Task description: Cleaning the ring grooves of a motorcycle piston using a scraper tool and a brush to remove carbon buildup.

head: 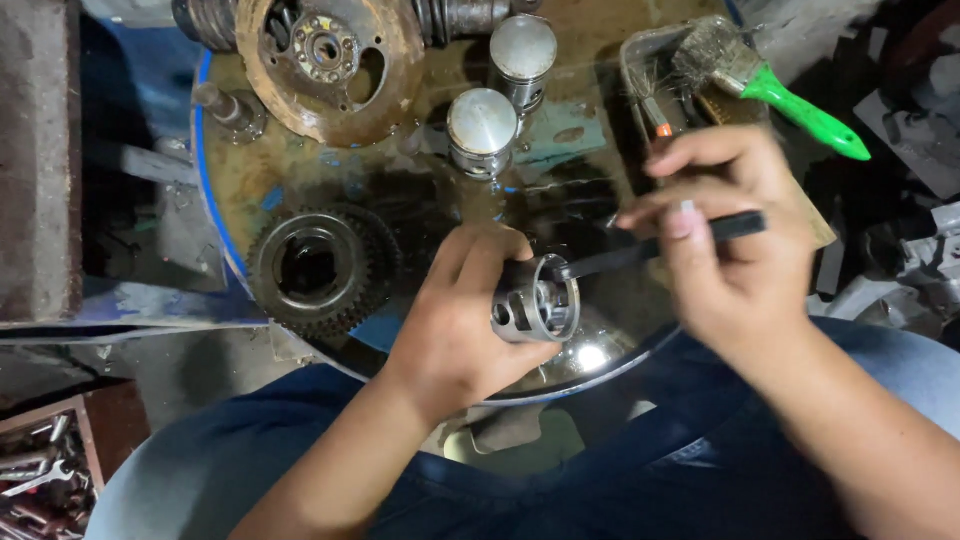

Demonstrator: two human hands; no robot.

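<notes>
Hands grip tight: left (455,320) wraps a piston (537,305), right (725,240) pinches a blurred dark tool (650,247) whose tip hides inside.

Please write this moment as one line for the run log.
left hand: holds piston, open end up | right hand: holds dark tool, tip inside piston | nearby: gear, two pistons

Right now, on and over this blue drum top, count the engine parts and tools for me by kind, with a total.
Pistons: 3, two standing, one in the left hand at
Gears: 1
Rusty flywheel discs: 1
Dark scraping tools: 1, in the right hand
Green-handled brushes: 1
Total: 7
</notes>
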